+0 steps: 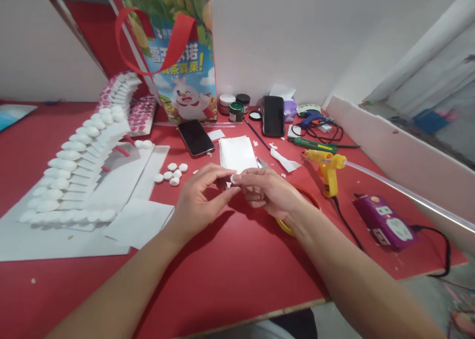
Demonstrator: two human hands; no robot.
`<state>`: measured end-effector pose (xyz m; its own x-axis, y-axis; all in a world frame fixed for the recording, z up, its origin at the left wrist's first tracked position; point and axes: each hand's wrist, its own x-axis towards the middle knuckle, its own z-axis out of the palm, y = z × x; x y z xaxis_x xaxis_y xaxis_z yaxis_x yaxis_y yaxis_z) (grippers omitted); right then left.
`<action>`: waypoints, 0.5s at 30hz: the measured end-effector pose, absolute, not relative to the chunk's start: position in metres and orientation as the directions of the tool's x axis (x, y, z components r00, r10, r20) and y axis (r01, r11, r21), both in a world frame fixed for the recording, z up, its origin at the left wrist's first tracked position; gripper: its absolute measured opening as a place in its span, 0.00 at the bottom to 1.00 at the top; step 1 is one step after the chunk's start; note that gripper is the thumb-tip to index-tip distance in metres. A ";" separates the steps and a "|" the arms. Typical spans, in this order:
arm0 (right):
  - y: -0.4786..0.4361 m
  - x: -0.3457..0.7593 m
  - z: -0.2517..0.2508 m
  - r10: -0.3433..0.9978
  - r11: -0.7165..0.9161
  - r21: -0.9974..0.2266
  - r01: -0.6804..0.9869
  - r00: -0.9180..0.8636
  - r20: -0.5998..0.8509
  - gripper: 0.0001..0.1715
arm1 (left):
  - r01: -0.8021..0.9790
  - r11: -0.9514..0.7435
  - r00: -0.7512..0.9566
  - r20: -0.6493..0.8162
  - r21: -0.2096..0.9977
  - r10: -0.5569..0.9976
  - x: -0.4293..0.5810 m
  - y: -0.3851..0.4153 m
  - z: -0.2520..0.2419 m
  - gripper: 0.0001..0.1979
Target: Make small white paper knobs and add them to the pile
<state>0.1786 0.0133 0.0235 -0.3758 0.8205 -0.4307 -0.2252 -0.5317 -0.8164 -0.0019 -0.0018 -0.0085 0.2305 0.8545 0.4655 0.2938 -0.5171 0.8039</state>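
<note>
While the right hand pinches a small white piece over the red table and the left hand curls close by, whether gripping I cannot tell, paper sheets lie just beyond, and farther back three jars, contents unclear, stand beside a printed bag.

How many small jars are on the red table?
3, just right of the bag: a green jar in front, a white-topped jar behind-left, a black-topped jar behind-right. More may be hidden behind the bag.
</note>
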 end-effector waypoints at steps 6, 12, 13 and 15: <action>0.011 0.185 0.020 0.813 -0.545 -0.798 -0.255 -0.392 -0.430 0.25 | 0.264 -0.478 0.238 0.423 0.838 0.874 0.001 -0.004 -0.008 0.05; 0.008 0.187 0.024 0.762 -0.568 -0.796 -0.209 -0.498 -0.413 0.29 | 0.358 -0.529 0.178 0.500 0.769 0.847 0.002 -0.006 -0.006 0.02; 0.008 0.186 0.024 0.766 -0.563 -0.799 -0.210 -0.495 -0.410 0.29 | 0.373 -0.540 0.171 0.516 0.755 0.840 0.002 -0.006 -0.006 0.02; 0.007 0.185 0.024 0.778 -0.548 -0.812 -0.202 -0.479 -0.406 0.28 | 0.391 -0.554 0.173 0.533 0.735 0.828 0.003 -0.006 -0.006 0.02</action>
<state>0.1848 0.0069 0.0242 -0.4791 0.7783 -0.4059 -0.2018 -0.5477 -0.8120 0.0028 -0.0064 -0.0062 0.1731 0.8282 0.5330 0.3910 -0.5545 0.7346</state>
